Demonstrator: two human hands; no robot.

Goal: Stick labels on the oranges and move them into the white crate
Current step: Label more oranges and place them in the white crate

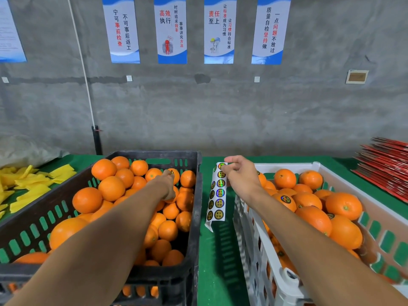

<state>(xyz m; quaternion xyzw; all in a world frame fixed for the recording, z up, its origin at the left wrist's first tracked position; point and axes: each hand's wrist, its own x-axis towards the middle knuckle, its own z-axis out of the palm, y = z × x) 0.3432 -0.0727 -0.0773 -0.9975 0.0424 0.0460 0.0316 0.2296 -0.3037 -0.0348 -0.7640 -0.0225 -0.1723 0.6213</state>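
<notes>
Left grip over black crate oranges — pinching one label. Right grip pinching label strip — beside white crate.

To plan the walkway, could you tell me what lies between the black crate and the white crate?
In the head view, a label sheet held by the right hand hangs over green cloth.

Label strip between orange crates
</notes>
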